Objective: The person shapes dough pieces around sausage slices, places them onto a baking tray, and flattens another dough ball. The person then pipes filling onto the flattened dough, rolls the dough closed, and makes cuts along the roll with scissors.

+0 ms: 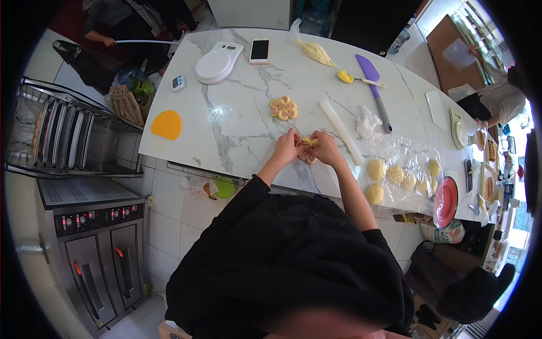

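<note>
Near the front edge of the marble table, my left hand [288, 146] and my right hand [326, 148] meet over a piece of yellow dough [308, 142]. The fingers of both are closed on it from either side. Just under the hands show small round pieces [310, 160] of the same dough with pinkish centres, partly hidden. Beyond lies a flower-shaped dough piece [283, 108] made of several rounds with pinkish filling. To the right of my right hand is a long whitish rolling pin [342, 131], lying at a slant.
On the right, dough balls [377, 169] lie under clear plastic film by a red plate [446, 201]. A spatula [373, 85], yellow-filled piping bag [315, 52], phone [260, 51], white scale [219, 62] and orange scraper [167, 125] lie around. An oven [101, 248] stands left; people are beyond the table.
</note>
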Motion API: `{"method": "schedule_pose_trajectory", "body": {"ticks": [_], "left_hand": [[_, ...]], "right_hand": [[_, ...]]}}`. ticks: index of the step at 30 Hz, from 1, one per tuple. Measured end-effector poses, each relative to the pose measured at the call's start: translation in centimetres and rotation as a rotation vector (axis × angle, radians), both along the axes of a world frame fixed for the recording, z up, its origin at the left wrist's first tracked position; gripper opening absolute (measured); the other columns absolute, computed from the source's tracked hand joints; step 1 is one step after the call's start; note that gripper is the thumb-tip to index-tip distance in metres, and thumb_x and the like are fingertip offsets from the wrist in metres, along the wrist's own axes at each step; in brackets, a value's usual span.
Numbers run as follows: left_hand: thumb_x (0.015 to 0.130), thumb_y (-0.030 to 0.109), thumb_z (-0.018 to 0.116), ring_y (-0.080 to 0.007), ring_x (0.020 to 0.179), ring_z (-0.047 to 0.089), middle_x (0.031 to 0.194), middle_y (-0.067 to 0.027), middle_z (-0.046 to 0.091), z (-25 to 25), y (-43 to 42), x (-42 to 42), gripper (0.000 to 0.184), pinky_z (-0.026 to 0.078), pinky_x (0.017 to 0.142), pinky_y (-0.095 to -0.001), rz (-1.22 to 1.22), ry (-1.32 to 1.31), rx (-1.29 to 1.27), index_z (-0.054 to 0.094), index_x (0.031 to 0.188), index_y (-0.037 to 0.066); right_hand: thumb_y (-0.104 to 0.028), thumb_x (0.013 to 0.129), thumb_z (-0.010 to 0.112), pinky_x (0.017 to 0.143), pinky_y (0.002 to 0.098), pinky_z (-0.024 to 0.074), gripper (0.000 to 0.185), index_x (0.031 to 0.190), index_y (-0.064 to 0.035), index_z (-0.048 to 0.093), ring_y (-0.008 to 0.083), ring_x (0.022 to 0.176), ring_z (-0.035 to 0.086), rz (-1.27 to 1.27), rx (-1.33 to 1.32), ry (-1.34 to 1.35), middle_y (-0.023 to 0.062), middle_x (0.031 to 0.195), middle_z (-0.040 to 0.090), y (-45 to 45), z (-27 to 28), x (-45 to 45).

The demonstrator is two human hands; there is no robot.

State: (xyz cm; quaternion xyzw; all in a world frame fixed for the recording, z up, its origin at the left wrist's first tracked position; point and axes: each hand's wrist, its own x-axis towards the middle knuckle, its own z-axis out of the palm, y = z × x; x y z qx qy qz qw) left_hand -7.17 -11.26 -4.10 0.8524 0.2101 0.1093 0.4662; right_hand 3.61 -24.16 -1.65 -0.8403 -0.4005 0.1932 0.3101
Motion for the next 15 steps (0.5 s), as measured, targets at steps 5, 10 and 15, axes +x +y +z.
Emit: {"method": "schedule_pose_trajectory", "body": {"ticks": [5,10,15], "left_hand": [[0.081,0.035,0.064,-0.02,0.073,0.064,0.081,-0.0126,0.066,1.6,1.5,0.4,0.038,0.049,0.066,-0.0292,-0.103,0.198,-0.166,0.062,0.097,0.0],[0.082,0.032,0.064,-0.0151,0.08,0.062,0.084,-0.0093,0.065,1.9,1.6,-0.2,0.036,0.048,0.069,-0.0278,-0.141,0.163,-0.355,0.059,0.102,0.001],[0.079,0.018,0.069,-0.0161,0.091,0.06,0.092,-0.009,0.063,2.1,1.7,-1.7,0.044,0.049,0.074,-0.0281,-0.207,0.064,-0.774,0.049,0.116,0.005]], "right_hand": [[-0.025,0.06,0.074,0.065,0.0333,0.0485,0.043,0.092,0.0004,0.063,0.0236,0.071,0.062,-0.042,-0.002,0.314,0.0133,0.079,0.064,-0.5,0.6,0.7],[-0.013,0.066,0.071,0.067,0.0261,0.0478,0.037,0.099,0.0017,0.061,0.0107,0.075,0.059,0.02,-0.037,0.68,0.0059,0.084,0.063,-0.9,1.0,1.2],[-0.017,0.073,0.071,0.068,0.0263,0.0473,0.037,0.104,0.0004,0.061,0.0106,0.075,0.057,-0.117,0.165,0.975,0.003,0.087,0.062,-1.5,1.3,-0.2]]}}
